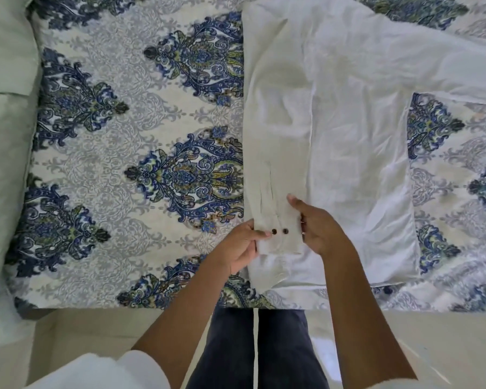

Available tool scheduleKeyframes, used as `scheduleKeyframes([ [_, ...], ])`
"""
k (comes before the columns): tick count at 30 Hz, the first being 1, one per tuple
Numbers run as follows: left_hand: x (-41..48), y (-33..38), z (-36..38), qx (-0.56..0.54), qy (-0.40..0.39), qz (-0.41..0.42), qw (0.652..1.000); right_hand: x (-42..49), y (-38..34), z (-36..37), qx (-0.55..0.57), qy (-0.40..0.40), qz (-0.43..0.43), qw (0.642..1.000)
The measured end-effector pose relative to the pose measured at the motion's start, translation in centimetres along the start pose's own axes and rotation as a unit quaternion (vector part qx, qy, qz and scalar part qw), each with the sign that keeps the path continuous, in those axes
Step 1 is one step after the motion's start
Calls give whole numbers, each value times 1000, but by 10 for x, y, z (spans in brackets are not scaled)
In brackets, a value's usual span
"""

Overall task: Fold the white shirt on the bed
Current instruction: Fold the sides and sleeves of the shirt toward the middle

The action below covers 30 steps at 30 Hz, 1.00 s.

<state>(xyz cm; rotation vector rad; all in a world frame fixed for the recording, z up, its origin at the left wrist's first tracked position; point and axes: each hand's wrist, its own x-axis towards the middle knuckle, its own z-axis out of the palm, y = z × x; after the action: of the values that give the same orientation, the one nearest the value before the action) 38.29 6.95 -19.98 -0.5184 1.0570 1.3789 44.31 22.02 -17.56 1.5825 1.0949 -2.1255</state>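
Both hands pinch the cuff (278, 234), left hand (240, 247) and right hand (319, 227) on opposite edges; the sleeve's long axis runs away up the white shirt (357, 130).

Saw matt, creased white cloth in the shirt (348, 122); smooth printed cloth over the bed (124, 141); glossy dark buttons (285, 231) on the cuff (281, 244); glossy pale floor (446, 346); matt dark trousers (281, 349).

Head-worn view, steeply downward, close above bed (152, 113), margins seemingly warped
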Motion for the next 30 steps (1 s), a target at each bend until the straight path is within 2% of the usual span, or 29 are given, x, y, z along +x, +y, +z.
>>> scheduleKeyframes([
  [3,2,-21,4,43,43,-12,998,-10,9,-18,-27,-22,-14,999],
  [6,6,-31,-1,111,89,8,990,0,26,-27,-109,68,-3,992],
  [7,6,-33,-3,119,95,11,988,3,31,-29,-114,70,-3,991],
  [10,3,-34,-3,116,95,14,989,8,44,-34,-37,-19,2,999],
  [13,3,-26,-2,95,79,26,992,4,46,-36,93,-109,-19,989],
  [16,3,-14,-1,-11,48,52,997,6,46,-39,198,-140,-37,970],
  [18,3,-6,-2,-99,46,59,992,10,47,-38,137,-75,-22,987],
  [20,4,-2,-5,-141,50,62,987,11,51,-35,-26,-14,-5,1000],
  [22,5,-2,-6,-114,61,60,990,10,59,-29,-206,30,-31,978],
  [25,4,-8,-1,-22,74,60,995,9,78,-18,-379,18,-47,924],
  [28,3,-18,-1,10,80,60,995,6,94,-13,-450,49,-50,891],
  [29,4,-22,-2,27,95,59,993,6,98,-16,-437,67,-46,896],
  [30,5,-26,-4,54,112,58,991,6,103,-20,-393,79,-30,915],
])
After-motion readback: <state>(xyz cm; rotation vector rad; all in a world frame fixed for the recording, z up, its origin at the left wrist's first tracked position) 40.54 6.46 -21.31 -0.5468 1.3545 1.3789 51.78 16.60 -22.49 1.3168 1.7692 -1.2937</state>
